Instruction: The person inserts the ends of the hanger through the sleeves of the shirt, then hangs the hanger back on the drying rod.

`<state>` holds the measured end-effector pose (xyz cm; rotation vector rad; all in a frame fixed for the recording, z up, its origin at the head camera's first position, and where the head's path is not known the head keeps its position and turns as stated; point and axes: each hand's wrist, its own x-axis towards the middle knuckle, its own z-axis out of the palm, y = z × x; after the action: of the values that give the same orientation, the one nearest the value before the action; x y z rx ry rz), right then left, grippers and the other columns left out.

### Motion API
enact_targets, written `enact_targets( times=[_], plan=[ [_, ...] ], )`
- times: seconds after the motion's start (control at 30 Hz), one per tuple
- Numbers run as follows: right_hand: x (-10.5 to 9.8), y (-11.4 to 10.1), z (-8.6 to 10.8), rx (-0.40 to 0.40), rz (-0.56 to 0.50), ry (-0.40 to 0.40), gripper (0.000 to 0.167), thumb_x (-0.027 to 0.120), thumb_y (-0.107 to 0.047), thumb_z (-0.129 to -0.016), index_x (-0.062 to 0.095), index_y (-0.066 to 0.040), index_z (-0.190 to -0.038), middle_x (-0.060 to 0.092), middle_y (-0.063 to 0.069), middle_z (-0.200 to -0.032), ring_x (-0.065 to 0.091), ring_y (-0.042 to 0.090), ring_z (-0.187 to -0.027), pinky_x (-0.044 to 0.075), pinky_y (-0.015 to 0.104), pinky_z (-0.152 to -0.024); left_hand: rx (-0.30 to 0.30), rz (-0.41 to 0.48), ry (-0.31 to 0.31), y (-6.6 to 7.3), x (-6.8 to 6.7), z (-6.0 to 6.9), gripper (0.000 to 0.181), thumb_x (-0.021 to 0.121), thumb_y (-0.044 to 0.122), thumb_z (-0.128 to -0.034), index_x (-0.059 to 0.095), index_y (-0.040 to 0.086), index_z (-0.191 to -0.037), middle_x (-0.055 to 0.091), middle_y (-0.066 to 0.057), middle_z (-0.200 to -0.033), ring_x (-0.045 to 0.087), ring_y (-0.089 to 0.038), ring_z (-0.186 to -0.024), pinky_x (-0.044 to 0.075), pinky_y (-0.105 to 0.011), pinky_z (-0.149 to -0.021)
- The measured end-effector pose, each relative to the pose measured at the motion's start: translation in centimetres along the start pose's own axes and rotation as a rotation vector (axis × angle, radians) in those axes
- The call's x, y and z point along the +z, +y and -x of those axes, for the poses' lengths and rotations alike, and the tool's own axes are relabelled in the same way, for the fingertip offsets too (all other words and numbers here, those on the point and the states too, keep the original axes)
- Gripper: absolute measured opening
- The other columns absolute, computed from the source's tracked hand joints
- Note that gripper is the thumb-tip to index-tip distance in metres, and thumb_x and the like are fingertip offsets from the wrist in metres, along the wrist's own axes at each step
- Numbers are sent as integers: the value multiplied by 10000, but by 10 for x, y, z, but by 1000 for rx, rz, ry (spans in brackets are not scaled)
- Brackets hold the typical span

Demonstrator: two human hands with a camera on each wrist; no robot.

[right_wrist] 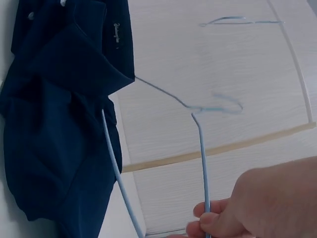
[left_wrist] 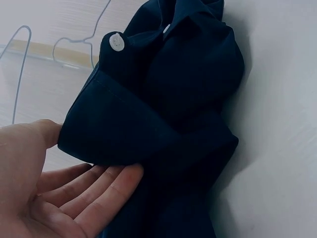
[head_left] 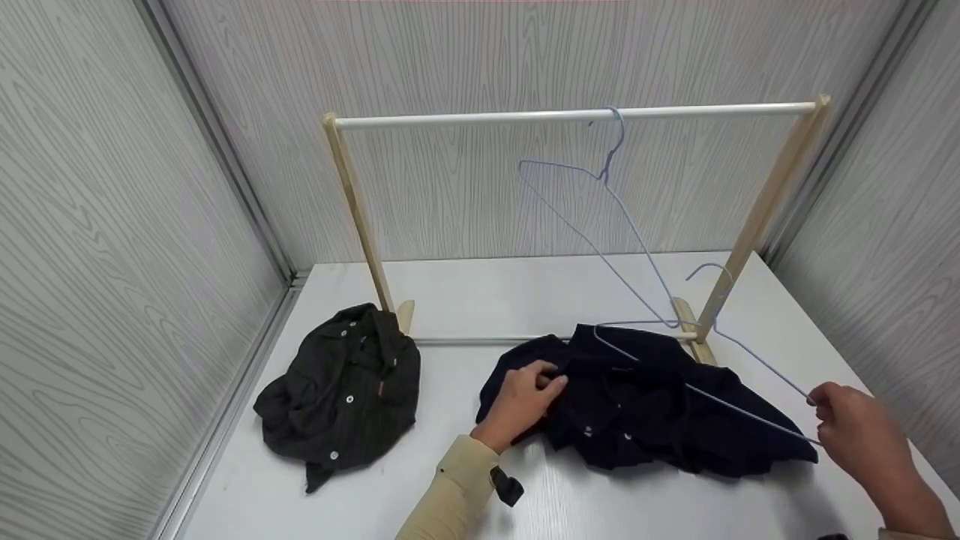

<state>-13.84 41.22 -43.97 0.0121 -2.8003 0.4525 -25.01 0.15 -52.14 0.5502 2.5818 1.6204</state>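
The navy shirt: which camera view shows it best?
The head view: there the navy shirt fits inside the frame, partly covered by the left hand. The left wrist view shows a cropped part with buttons; the right wrist view, a cropped part with lettering.

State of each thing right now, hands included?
Left hand: pinching the navy shirt
Right hand: pinching the lower hanger
Navy shirt: crumpled, lying on the table
Lower hanger: held, partly hidden by navy shirt
Upper hanger: hooked over the rail, bare
Dark grey shirt: crumpled
Rack: upright
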Motion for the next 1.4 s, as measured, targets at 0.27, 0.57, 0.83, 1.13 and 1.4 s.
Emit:
enact_targets(
  times=[0.27, 0.57, 0.83, 1.13, 1.4],
  plan=[
    [-10, -6, 5, 50, 83, 73, 287, 555, 163, -633, 661, 17, -858, 649, 180, -767, 585, 333, -578, 362, 379, -434, -2, 11, -9, 3, -3, 0, 375, 634, 371, -969, 657, 113, -1240, 727, -32, -979, 636, -58, -620, 537, -211, -586],
    [-17, 1, 7, 61, 104, 145, 270, 596, 166, -646, 676, 5, -848, 691, 201, -808, 572, 311, -554, 337, 376, -410, -7, 6, -15, 1, -4, -1, 363, 626, 372, -974, 661, 126, -1239, 724, -26, -977, 634, -73, -615, 535, -214, -579],
    [-22, 4, 4, 62, 134, 202, 228, 565, 257, -669, 629, 120, -840, 645, 310, -756, 603, 455, -631, 429, 485, -487, -13, 12, -21, 1, -4, -3, 373, 617, 384, -977, 672, 117, -1232, 714, -1, -901, 655, -156, -555, 534, -233, -531],
    [-23, 7, 8, 61, 97, 202, 237, 553, 305, -688, 610, 165, -871, 628, 355, -791, 617, 510, -689, 485, 572, -579, -38, 25, -33, 2, -4, -11, 385, 612, 402, -977, 691, 114, -1221, 690, 21, -723, 670, -229, -523, 536, -272, -500],
    [-19, 13, 15, -60, 98, 126, 249, 633, 206, -663, 685, 19, -821, 692, 169, -717, 612, 303, -586, 403, 365, -510, -22, 81, 11, 16, -5, -23, 338, 623, 407, -970, 713, 154, -1175, 686, 19, -780, 674, -268, -555, 569, -345, -529]
  ],
)
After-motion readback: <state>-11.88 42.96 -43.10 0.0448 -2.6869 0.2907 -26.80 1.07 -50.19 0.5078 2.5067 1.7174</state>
